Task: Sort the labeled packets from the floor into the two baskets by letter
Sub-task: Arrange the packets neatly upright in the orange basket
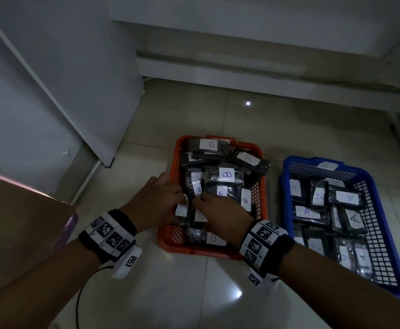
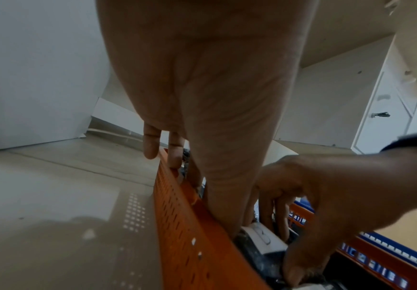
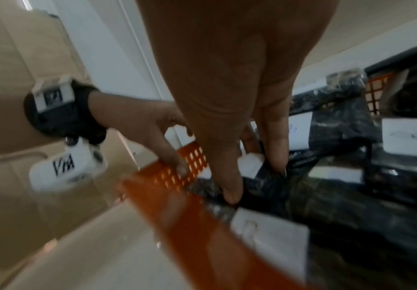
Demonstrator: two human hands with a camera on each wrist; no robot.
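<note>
The orange basket (image 1: 218, 254) on the tiled floor holds several black packets with white B labels (image 1: 226, 174). To its right, the blue basket (image 1: 384, 233) holds several packets labeled A (image 1: 307, 211). Both hands reach into the orange basket's left side. My left hand (image 1: 177, 193) has straight fingers along the left wall (image 2: 185, 225), some over the rim, its thumb touching a labeled packet (image 2: 264, 239). My right hand (image 1: 201, 200) pinches that black packet (image 3: 264, 188) between thumb and fingers (image 3: 276, 160). Its letter is hidden.
A white cabinet panel (image 1: 51, 91) stands at the left and a brown cardboard box (image 1: 16, 222) at the near left. A white ledge (image 1: 241, 74) runs along the back. Glossy tiled floor (image 1: 218, 293) surrounds the baskets.
</note>
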